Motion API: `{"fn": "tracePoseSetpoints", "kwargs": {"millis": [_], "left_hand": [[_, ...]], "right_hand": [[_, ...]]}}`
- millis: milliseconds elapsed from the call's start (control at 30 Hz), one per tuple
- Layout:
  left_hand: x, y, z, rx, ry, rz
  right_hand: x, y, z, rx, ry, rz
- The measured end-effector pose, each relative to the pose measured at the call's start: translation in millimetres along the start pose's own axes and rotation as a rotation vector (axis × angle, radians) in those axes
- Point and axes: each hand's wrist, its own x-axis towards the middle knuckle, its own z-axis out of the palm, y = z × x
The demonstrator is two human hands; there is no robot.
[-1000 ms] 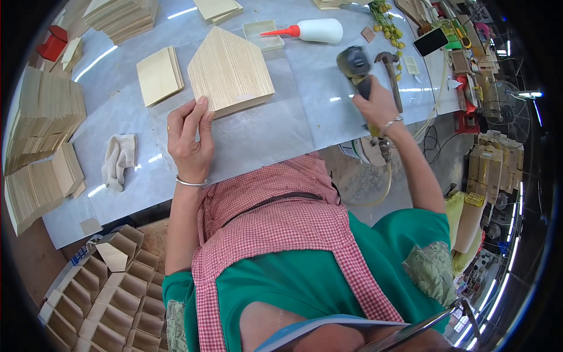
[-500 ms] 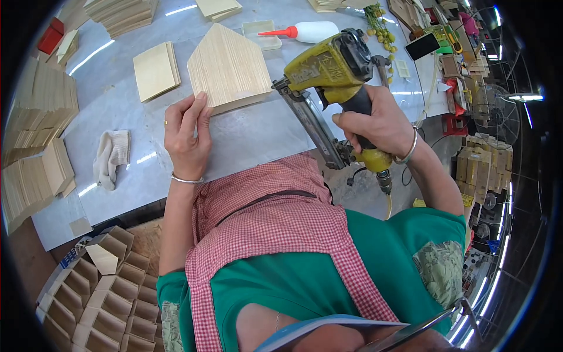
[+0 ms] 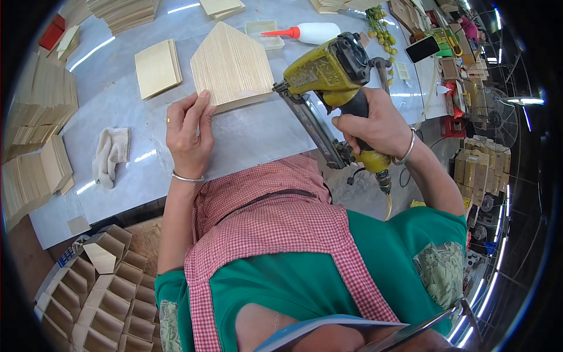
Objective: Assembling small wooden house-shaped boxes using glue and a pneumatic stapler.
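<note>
A house-shaped wooden piece (image 3: 232, 64) with a pointed top lies on the table, its pale grain facing up and a thin front edge showing. My left hand (image 3: 190, 136) is closed at its lower left corner, thumb and fingertips gripping the edge. In my right hand (image 3: 384, 124) is a yellow and black pneumatic nail gun (image 3: 325, 67), held by its black grip. The gun's nose meets or nearly meets the piece's right side; I cannot tell whether they touch. The slanted magazine (image 3: 319, 132) points down toward me, and an air hose hangs from the handle's end.
Thin wooden panels (image 3: 158, 69) lie left of the piece. Behind it are a shallow tray (image 3: 264, 34) and a white glue bottle (image 3: 318, 33) with a red nozzle. A hammer (image 3: 382, 73) lies beyond the gun. A glove (image 3: 111, 155) and panel stacks (image 3: 41, 111) sit left; open wooden boxes (image 3: 105, 305) stand lower left.
Almost nothing differs. The view shifts very slightly; both hands keep their hold, and the nail gun stays at the right side of the wooden piece.
</note>
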Motion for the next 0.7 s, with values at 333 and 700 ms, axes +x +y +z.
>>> {"fn": "tracePoseSetpoints", "kwargs": {"millis": [333, 700], "left_hand": [[-1.0, -0.5, -0.7, -0.009, 0.010, -0.002], [-1.2, -5.0, 3.3, -0.053, 0.043, 0.042]], "right_hand": [[2.9, -21.0, 18.2, -0.084, -0.058, -0.064], [10.1, -22.3, 26.2, -0.161, -0.082, -0.014]]}}
